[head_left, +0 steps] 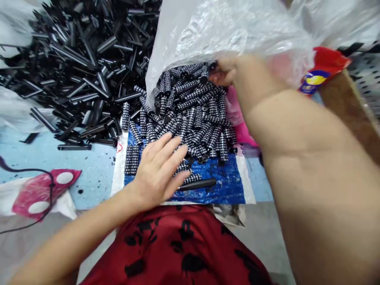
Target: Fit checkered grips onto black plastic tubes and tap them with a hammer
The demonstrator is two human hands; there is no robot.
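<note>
Your right arm (308, 150) reaches the bag (231, 27); can't tell if your right hand (222, 73) grips anything. Your left hand (158, 172) is spread open by the patterned rods (192, 105) heaped there; tugging plastic could spill them.

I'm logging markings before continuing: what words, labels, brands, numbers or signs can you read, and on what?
No text reads with certainty.
Black cylinders: rows of white characters, too small to read.
Red packet: marking on its blue-and-yellow emblem, too blurred to read.
Blue sheet: red mark on its white left margin, too small to read.
</note>
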